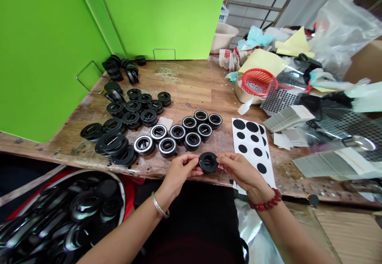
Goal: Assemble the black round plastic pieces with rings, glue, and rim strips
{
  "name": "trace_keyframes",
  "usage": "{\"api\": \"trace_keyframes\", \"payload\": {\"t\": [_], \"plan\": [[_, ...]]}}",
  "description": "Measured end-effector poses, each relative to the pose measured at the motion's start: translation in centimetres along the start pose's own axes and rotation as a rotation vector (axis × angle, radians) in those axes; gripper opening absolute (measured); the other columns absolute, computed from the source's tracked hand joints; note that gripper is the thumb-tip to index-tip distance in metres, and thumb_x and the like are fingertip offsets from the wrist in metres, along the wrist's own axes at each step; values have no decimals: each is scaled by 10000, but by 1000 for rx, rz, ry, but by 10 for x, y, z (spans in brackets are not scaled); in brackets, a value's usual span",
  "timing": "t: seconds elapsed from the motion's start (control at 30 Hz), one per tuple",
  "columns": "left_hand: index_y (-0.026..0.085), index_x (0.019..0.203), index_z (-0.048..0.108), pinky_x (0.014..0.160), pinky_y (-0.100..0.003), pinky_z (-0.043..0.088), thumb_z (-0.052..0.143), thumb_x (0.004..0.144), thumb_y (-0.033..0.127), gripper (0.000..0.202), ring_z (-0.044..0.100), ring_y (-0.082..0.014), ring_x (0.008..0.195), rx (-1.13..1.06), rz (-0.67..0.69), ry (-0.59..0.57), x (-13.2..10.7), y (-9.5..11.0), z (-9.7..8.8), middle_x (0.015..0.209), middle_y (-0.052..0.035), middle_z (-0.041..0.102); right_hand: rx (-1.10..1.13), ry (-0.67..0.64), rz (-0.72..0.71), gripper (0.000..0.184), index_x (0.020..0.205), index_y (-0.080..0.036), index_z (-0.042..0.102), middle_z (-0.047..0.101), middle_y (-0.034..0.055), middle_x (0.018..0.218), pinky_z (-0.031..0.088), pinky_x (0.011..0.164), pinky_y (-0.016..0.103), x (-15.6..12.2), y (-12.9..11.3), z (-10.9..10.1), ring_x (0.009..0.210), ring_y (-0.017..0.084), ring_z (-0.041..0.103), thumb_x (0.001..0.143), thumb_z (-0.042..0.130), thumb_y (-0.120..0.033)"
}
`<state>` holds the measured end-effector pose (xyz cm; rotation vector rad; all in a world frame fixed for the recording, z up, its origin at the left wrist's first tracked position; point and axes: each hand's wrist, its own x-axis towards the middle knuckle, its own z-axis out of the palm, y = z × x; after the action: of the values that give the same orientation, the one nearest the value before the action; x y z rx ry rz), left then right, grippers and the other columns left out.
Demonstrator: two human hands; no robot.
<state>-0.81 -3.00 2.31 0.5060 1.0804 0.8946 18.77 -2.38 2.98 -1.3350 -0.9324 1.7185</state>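
Between my two hands, just above the front edge of the wooden table (191, 85), is a round black disc-shaped part (208, 162) with a slotted centre. My left hand (182, 170) pinches its left rim between thumb and fingers. On the opposite rim, the fingers of my right hand (238, 167) are closed too. Right of it lies a white sheet of black round stickers (250, 140), partly under my right hand. Several round parts with silver rings (167, 147) stand close by on the left. Beyond them are stacked black round parts (131, 118).
A large tub (121, 188) full of black round parts stands low on the left. At the right are a red basket (259, 80), a small white bottle (245, 106), stacks of paper strips (289, 117) and plastic bags (337, 37). Green panels (161, 13) stand behind, with wire handles.
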Motion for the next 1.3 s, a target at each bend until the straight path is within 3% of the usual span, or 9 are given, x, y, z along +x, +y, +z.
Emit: {"api": "trace_keyframes", "payload": {"t": [0.3,0.47,0.63,0.8,0.93,1.0,1.07,1.2,1.3], "plan": [[101,841,744,609,-203,618,814,792,184,119,690,-97,566,4,-1,2,-1,1,1,746,-34,735,-34,32,-7,329,713,-160,712,659,69,808,454,697,254,-1,3,2,758,216,573,599,851,-435],[102,855,737,608,-211,621,879,712,211,229,689,-101,561,20,9,12,0,-1,0,755,-33,732,-39,48,-32,330,704,-158,703,650,66,799,455,698,256,-2,4,3,755,217,574,608,858,-433],[98,846,735,599,-221,623,876,698,207,232,688,-108,564,58,35,46,1,-2,2,760,-40,728,-110,87,-70,334,695,-151,690,623,50,731,414,617,232,-4,5,4,676,190,525,629,807,-457],[96,823,724,571,-230,624,846,706,170,184,674,-107,541,89,47,76,2,1,5,725,-20,705,-325,156,-181,345,678,-173,624,595,42,687,402,589,256,-6,9,9,646,208,518,699,675,-513],[99,800,705,525,-226,616,830,705,136,161,668,-111,518,99,45,102,3,2,7,679,1,678,-699,241,-414,275,645,-216,527,555,26,645,361,555,277,-10,7,10,587,204,505,777,520,-457],[102,798,697,518,-228,616,821,711,127,154,667,-112,508,108,43,107,3,2,8,675,3,676,-833,259,-463,262,650,-228,476,509,4,585,323,512,273,-10,4,6,525,189,479,804,504,-438],[106,811,698,515,-229,616,822,713,134,160,666,-111,505,122,42,100,2,3,9,678,3,677,-830,220,-401,286,690,-233,456,494,-10,557,313,461,254,-5,2,0,480,181,478,822,526,-477],[113,904,707,464,-230,591,776,772,182,164,655,-118,481,189,-24,18,5,8,12,684,-14,684,-580,2,-82,377,800,-237,463,496,-35,501,353,330,202,12,0,-7,378,182,491,816,570,-598],[129,906,681,409,-214,546,745,802,225,156,634,-119,437,249,-48,-9,11,10,15,647,6,656,-491,-75,-14,457,797,-228,483,478,-47,476,324,284,168,26,0,-3,330,155,460,787,648,-654]]}}
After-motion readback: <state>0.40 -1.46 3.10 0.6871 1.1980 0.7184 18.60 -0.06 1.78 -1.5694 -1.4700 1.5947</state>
